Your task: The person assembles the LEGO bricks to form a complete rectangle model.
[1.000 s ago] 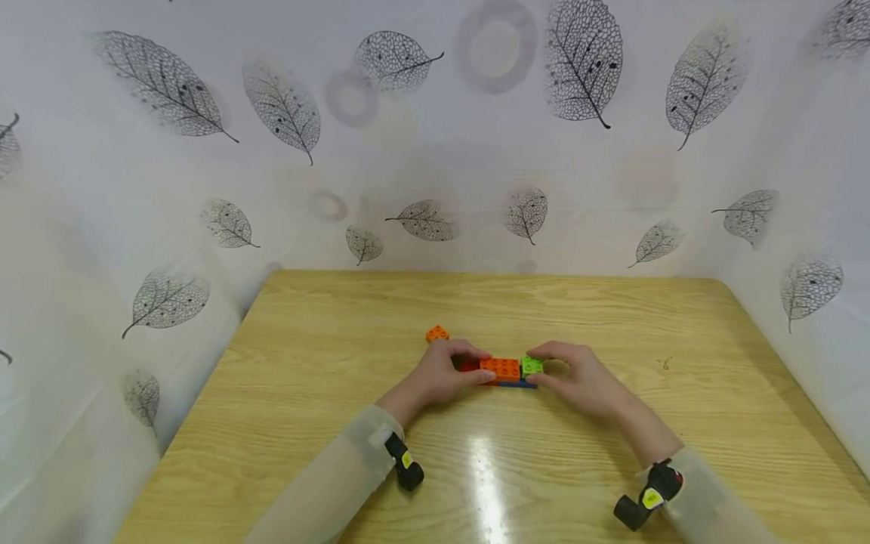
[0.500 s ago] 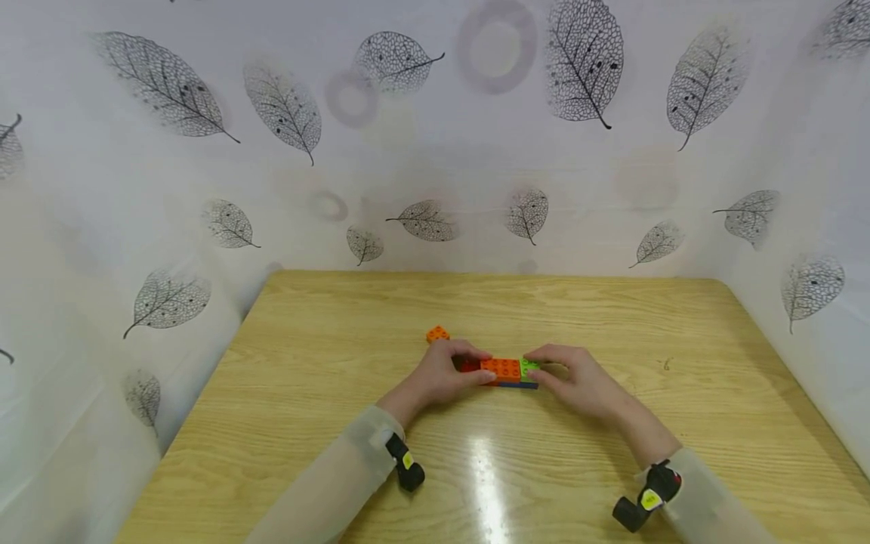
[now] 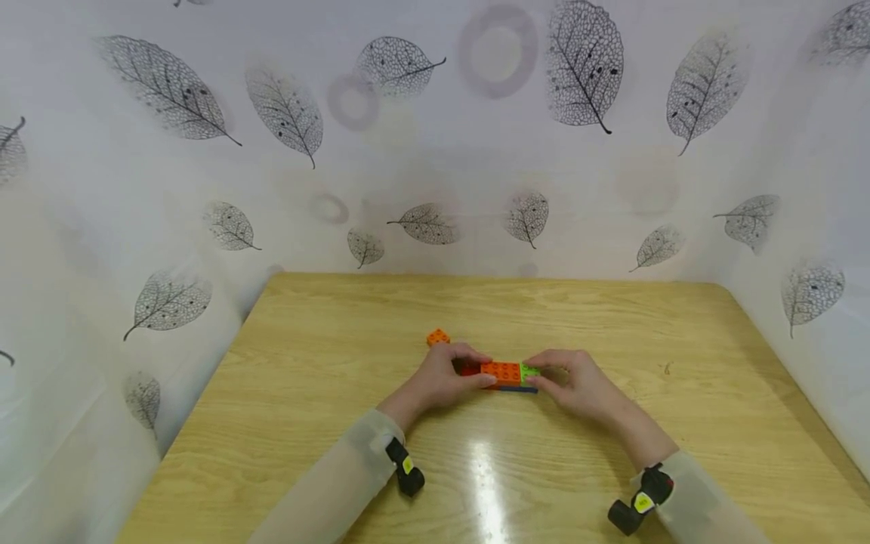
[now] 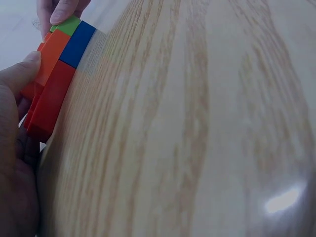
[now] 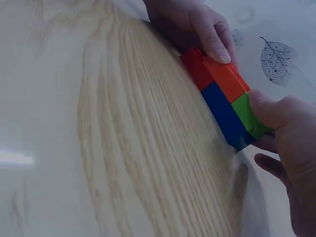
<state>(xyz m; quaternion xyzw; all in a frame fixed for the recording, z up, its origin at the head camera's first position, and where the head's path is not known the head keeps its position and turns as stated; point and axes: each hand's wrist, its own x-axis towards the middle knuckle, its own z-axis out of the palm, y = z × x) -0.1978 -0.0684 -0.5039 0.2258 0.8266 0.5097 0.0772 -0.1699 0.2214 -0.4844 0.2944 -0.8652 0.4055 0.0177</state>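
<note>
A short row of building bricks lies on the table before me. Its lower layer is a red brick (image 4: 51, 101) end to end with a blue brick (image 5: 223, 111). On top, an orange brick (image 3: 501, 372) spans their joint, and a green brick (image 5: 247, 114) sits over the blue one, against the orange brick's end. My left hand (image 3: 445, 374) grips the orange brick between thumb and fingers, partly covering the red one. With thumb and fingers, my right hand (image 3: 578, 381) pinches the green brick at the right end.
A loose small orange brick (image 3: 438, 337) lies just behind my left hand. The wooden table (image 3: 326, 317) reaches back to a pale cloth with a leaf print (image 3: 435, 151). Wrist cameras are strapped to both sleeves.
The green brick has shifted slightly left and now sits against the orange brick, the gap between them gone. My right hand moved with it; my left hand stayed in place.
</note>
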